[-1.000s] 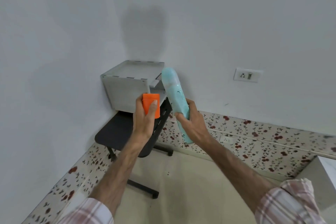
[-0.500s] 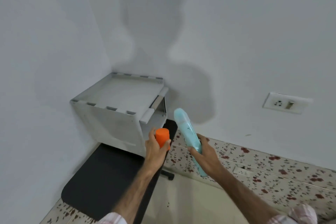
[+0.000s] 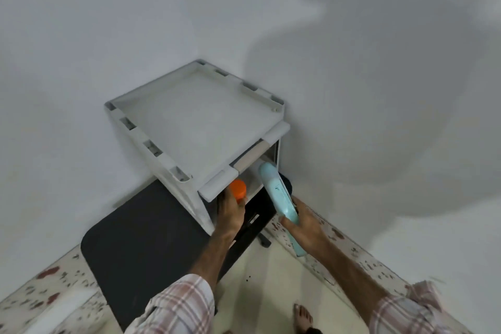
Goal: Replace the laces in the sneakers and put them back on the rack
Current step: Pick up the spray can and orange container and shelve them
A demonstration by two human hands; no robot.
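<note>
Two plain white walls (image 3: pixel 352 35) meet in a corner, with a speckled skirting (image 3: pixel 366 257) running along their base and a pale floor (image 3: pixel 271 279) below. A black counter (image 3: pixel 141 241) with a rounded edge stands in that corner, and on it sits a white rack (image 3: pixel 195 119), a boxy unit with a rimmed flat top and an open front shelf underneath. Both forearms reach in from the bottom, each in a rolled plaid sleeve (image 3: pixel 179 304). The right hand (image 3: pixel 303 222) is clamped around the lower part of a long pale-blue sneaker (image 3: pixel 279 198), seen sole-side and tilted; its far end pokes into the rack's open front, just under the top lip, while its near end sticks out below the hand. The left hand (image 3: pixel 230 211) is wrapped around a small orange object (image 3: pixel 238 190), held at the left of the same opening, just beneath the front edge of the top. What the orange thing is cannot be told. A bare foot (image 3: pixel 303 316) shows on the floor.
</note>
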